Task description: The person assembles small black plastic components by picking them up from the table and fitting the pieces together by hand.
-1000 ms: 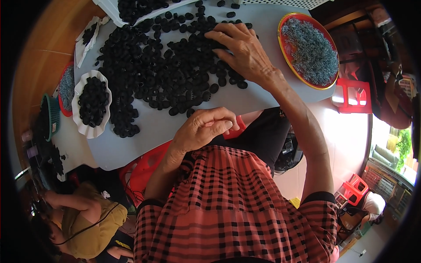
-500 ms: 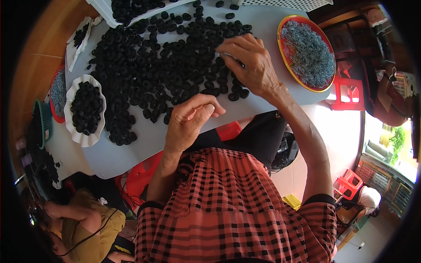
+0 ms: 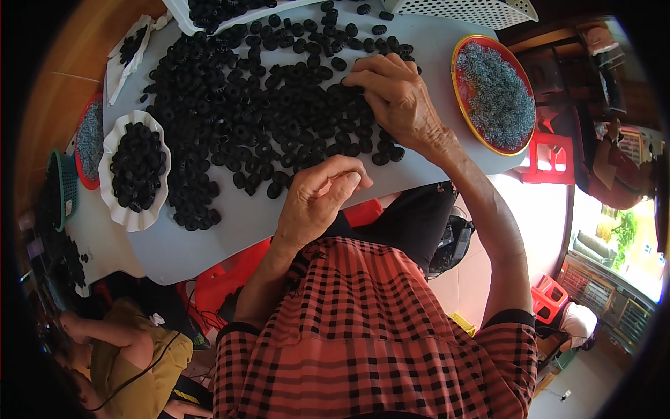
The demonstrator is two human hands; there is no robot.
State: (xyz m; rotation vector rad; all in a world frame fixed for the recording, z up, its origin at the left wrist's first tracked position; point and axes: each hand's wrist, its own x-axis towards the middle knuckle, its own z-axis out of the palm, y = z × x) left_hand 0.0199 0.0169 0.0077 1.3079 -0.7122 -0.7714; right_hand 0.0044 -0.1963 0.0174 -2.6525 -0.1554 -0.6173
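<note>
I log small black ribbed plastic-looking rings (image 3: 192, 91) lying mostly loose across the smooth grey counter (image 3: 181, 255); a smaller share fills the white scalloped dish (image 3: 137, 221). I judge much handling remains. Right hand (image 3: 401, 98) bends over the rings, left hand (image 3: 317, 195) curls nearer; I cannot tell whether either grip holds anything.
</note>
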